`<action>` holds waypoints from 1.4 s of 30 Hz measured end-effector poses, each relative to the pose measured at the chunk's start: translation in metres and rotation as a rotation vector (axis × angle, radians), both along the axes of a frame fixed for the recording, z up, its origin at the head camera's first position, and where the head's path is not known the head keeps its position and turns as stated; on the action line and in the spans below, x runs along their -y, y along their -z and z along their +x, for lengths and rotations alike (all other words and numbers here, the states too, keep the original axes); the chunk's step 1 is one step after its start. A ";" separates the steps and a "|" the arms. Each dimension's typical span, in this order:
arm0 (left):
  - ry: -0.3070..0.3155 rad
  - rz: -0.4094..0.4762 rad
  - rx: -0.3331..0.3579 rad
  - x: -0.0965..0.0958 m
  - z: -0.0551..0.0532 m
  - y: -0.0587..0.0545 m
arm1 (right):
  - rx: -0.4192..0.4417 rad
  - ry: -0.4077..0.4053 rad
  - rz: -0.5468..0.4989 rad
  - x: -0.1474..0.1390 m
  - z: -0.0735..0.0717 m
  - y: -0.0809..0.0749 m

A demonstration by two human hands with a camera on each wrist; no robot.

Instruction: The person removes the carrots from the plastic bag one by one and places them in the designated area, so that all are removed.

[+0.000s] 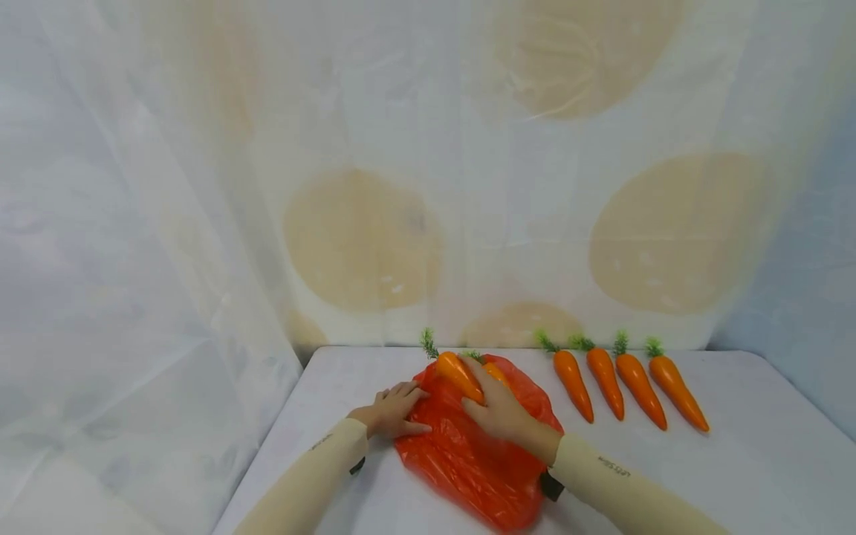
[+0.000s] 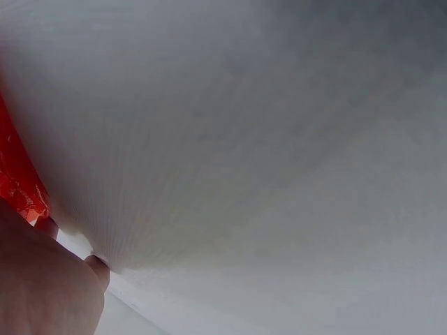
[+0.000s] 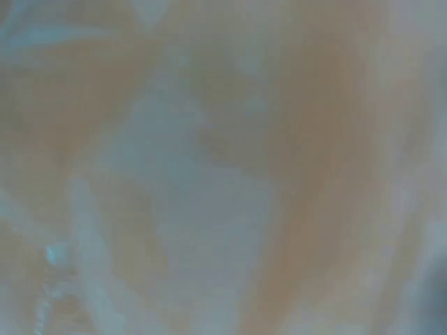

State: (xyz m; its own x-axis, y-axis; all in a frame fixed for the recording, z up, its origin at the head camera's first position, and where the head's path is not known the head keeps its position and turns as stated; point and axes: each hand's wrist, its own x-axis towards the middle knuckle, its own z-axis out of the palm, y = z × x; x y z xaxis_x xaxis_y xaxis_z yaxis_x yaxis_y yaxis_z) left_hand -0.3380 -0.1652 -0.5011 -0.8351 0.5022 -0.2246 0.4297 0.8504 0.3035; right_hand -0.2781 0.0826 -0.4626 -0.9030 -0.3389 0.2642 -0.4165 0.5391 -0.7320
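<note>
A red plastic bag (image 1: 475, 468) lies on the table at the middle of the head view. Over its far part, my right hand (image 1: 495, 407) grips an orange carrot (image 1: 458, 375) with a green leafy top. Another carrot (image 1: 496, 374) lies just behind that hand, partly hidden by it. My left hand (image 1: 399, 410) rests at the bag's left edge with fingers spread. In the left wrist view, part of the left hand (image 2: 49, 286) shows beside the red bag (image 2: 17, 174). The right wrist view is only a pale, brownish blur.
Several carrots stand in a row to the right of the bag, the leftmost carrot (image 1: 573, 386) nearest it and the rightmost carrot (image 1: 678, 394) farthest. They lie on a white table (image 1: 722, 475). Behind it hangs a pale curtain (image 1: 495, 245) with tan round spots.
</note>
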 end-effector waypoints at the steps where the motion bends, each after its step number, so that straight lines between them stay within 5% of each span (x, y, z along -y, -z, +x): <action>1: -0.001 0.001 0.001 0.000 0.000 0.000 | -0.013 0.009 -0.040 0.000 0.000 -0.003; 6: -0.005 0.010 0.008 0.001 -0.001 0.001 | -0.074 0.075 -0.149 -0.003 0.000 -0.011; 16: -0.014 0.000 0.004 -0.002 0.000 -0.001 | -0.206 0.167 -0.136 -0.008 -0.002 -0.008; 25: -0.018 -0.006 0.009 -0.002 -0.002 0.001 | -0.139 0.152 -0.108 -0.016 -0.001 -0.014; 42: -0.025 -0.006 0.008 -0.003 0.000 -0.002 | -0.244 0.204 -0.053 -0.044 -0.004 -0.022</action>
